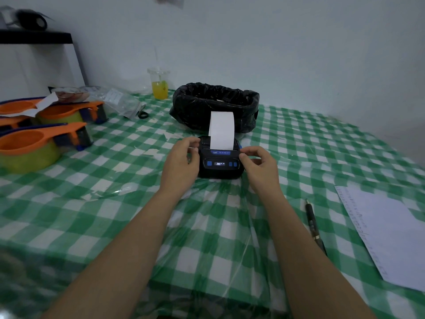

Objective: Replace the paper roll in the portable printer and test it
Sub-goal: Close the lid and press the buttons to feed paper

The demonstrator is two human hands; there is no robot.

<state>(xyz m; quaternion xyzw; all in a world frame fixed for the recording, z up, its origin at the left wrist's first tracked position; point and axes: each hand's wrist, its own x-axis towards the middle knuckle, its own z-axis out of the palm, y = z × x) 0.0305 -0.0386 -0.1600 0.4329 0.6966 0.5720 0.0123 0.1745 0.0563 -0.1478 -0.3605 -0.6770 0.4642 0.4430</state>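
A small black portable printer (219, 163) with blue buttons and a lit display sits on the green-checked tablecloth (115, 203). A wide strip of white paper (222, 130) stands up out of its top slot, curling backward. My left hand (182, 157) grips the printer's left side, fingers curled over the top left corner. My right hand (258, 163) holds the right side, thumb resting on the upper right edge near a blue latch. The lid looks shut around the paper.
Behind the printer stands a bin lined with a black bag (216, 104). A cup of yellow drink (159, 85) is at the back. Orange tape dispensers (43, 137) lie at left, a pen (314, 224) and a written sheet (388, 233) at right.
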